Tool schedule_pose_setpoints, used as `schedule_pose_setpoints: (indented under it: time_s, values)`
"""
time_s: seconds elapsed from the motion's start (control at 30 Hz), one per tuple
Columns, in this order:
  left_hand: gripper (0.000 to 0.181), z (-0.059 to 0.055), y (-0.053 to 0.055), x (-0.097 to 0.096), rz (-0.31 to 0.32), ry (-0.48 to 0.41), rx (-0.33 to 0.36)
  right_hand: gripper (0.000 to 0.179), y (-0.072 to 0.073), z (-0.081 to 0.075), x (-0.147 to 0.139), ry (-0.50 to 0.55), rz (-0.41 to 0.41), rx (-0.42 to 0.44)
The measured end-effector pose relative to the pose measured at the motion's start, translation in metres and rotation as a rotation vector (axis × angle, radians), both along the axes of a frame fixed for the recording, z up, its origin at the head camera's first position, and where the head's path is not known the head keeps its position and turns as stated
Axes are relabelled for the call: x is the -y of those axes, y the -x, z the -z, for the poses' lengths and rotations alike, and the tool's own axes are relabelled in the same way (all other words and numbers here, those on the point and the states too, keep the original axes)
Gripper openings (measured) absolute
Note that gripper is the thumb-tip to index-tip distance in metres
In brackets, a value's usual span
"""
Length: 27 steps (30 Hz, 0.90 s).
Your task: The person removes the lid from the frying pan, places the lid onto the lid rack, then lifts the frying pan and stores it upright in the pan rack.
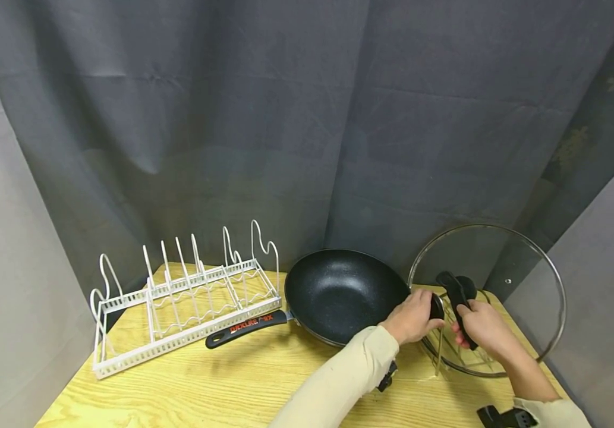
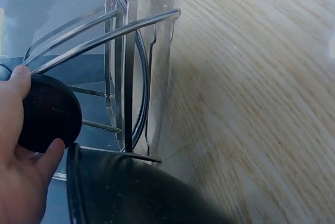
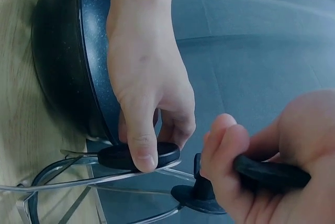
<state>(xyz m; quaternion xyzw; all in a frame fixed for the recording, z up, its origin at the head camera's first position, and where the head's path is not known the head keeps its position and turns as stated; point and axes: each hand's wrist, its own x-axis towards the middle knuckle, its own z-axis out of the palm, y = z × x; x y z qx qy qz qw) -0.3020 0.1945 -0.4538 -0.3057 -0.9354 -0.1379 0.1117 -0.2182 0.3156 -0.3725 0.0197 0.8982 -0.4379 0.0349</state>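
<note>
On the right, a large glass lid [image 1: 520,261] with a metal rim stands upright at a wire stand [image 1: 439,351]. My right hand [image 1: 485,326] grips the lid's black handle [image 1: 452,288], fingers curled round it. To its left, my left hand [image 1: 412,316] pinches a rounded black disc-like piece [image 2: 49,113] between thumb and fingers, beside the lid's rim. What that piece belongs to cannot be made out. Just left of this hand sits a black wok [image 1: 339,291], facing up on the table, its long handle [image 1: 248,328] pointing left. My left forearm hides part of the wok's near side.
A white wire pan rack [image 1: 189,327] with upright dividers occupies the left of the wooden table [image 1: 221,386]; the wok's handle reaches close to its front right corner. Grey curtains [image 1: 264,119] hang behind the table and at both sides.
</note>
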Motion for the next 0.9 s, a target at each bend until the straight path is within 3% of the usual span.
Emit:
schedule_pose_setpoints:
  time_s: [0.57, 0.77, 0.9]
  values:
    - [0.067, 0.0014, 0.0042, 0.0017, 0.036, -0.020, 0.023, 0.030, 0.0009, 0.0005, -0.0055, 0.021, -0.019, 0.029]
    - [0.064, 0.0018, 0.0031, 0.0022, 0.054, -0.036, 0.004, 0.029, 0.0013, 0.0024, -0.0067, -0.064, 0.018, -0.004]
    - [0.065, -0.0024, 0.0019, 0.0022, 0.062, -0.013, 0.032, 0.029, 0.0003, 0.0010, -0.0073, -0.116, 0.043, -0.029]
